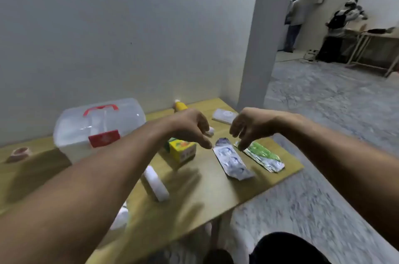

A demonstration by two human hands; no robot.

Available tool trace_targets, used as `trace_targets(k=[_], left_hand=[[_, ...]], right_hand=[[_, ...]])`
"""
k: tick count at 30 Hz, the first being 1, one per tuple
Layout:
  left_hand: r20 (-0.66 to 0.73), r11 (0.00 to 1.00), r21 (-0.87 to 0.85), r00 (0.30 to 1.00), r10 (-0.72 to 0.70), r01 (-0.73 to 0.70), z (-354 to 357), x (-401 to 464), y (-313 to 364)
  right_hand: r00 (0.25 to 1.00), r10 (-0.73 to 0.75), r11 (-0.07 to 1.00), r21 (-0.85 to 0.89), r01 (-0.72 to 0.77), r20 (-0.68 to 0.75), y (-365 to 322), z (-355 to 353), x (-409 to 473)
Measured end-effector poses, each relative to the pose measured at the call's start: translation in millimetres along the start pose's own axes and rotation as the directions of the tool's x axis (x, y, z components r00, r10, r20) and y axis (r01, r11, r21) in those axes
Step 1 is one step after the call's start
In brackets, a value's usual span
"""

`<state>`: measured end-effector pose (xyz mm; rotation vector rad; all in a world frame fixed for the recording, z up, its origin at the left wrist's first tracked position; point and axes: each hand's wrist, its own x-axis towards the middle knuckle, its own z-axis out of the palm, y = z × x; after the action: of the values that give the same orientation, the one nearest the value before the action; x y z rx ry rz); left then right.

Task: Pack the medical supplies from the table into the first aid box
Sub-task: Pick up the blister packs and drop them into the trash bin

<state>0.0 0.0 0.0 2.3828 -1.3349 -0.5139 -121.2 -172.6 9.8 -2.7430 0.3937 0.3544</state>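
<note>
A dark-clad knee (pixel 287 248) shows at the bottom edge, above a mottled grey floor (pixel 323 112). The wooden table (pixel 194 194) carries a white roll (pixel 155 183), a yellow-green carton (pixel 182 150), a blue blister strip (pixel 232 161) and a green one (pixel 262 155). Over the strips the left hand (pixel 190 127) and right hand (pixel 248 126) hover, fingers loosely spread, empty. The lidded clear first aid box (pixel 97 130) stands at the left by a pale wall (pixel 108 26). Two people stand far back on the right.
</note>
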Motion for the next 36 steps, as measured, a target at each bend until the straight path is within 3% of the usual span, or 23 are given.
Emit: trace_targets(k=[10,17,20,23,27,31,36], left_hand=[[-0.007,0.992,0.125,1.000,0.002,-0.001,74,-27,59],[0.103,0.964,0.261,0.992,-0.074,0.044,123,-13,60],[0.006,0.956,0.292,1.000,0.023,-0.023,143,-9,59],[-0.128,0.963,0.250,0.982,0.137,-0.102,161,-8,66],[-0.270,0.965,0.222,0.942,0.197,-0.138,183,-6,91],[-0.309,0.950,0.188,0.903,0.298,-0.250,204,0,126],[-0.320,0.863,0.138,0.803,0.503,-0.486,249,9,165]], right_hand=[[0.988,0.077,0.997,0.003,-0.077,-0.136,62,47,-62],[0.991,0.114,0.988,-0.096,-0.120,-0.067,94,84,-70],[0.968,0.051,0.969,-0.221,-0.108,-0.246,111,104,-76],[0.889,-0.063,0.948,-0.307,-0.089,-0.453,129,124,-81],[0.782,-0.134,0.937,-0.336,-0.100,-0.608,151,138,-104],[0.718,-0.041,0.964,-0.218,-0.155,-0.695,181,152,-136],[0.730,0.231,0.956,0.013,-0.292,-0.643,223,191,-168]])
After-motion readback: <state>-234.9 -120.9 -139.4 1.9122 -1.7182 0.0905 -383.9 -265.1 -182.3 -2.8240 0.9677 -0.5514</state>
